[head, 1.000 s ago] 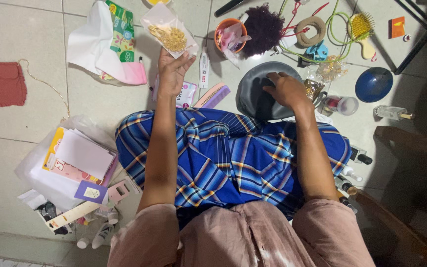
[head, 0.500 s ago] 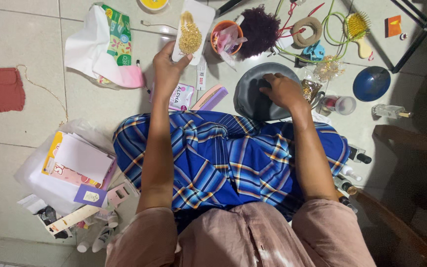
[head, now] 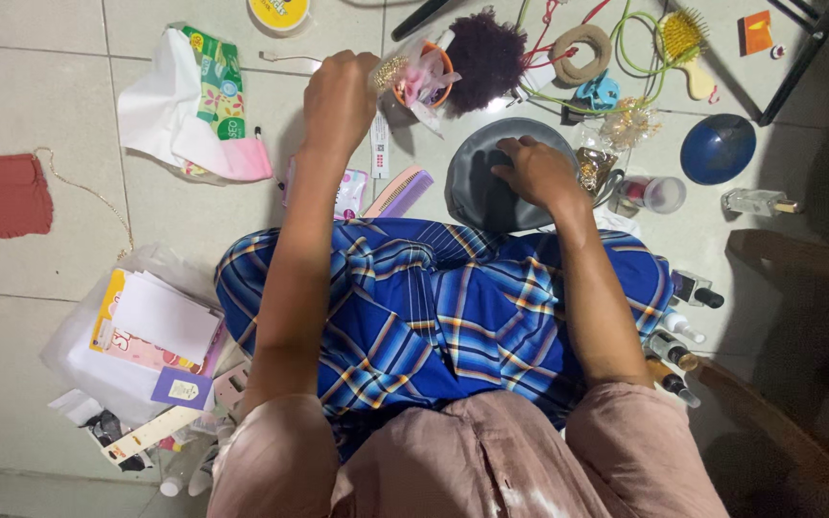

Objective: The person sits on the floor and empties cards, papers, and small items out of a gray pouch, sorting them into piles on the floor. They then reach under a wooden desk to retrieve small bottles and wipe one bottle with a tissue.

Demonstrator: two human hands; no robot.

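Seated on the tiled floor (head: 69, 115), the left hand (head: 340, 96) lifts a small clear packet of gold bits (head: 390, 69), fingers closed on it, over the orange bowl (head: 421, 79); the right hand (head: 534, 171) rests open-fingered inside the grey dish (head: 477, 192), steadying it.

The plate (head: 491, 187) lay on the floor just ahead of the lap, the right hand (head: 534, 171) resting on it. To its left lay a comb (head: 398, 193); to its right, a bowl (head: 717, 149). The left hand (head: 338, 96) held a small bag (head: 390, 72) beside a cup (head: 424, 79).
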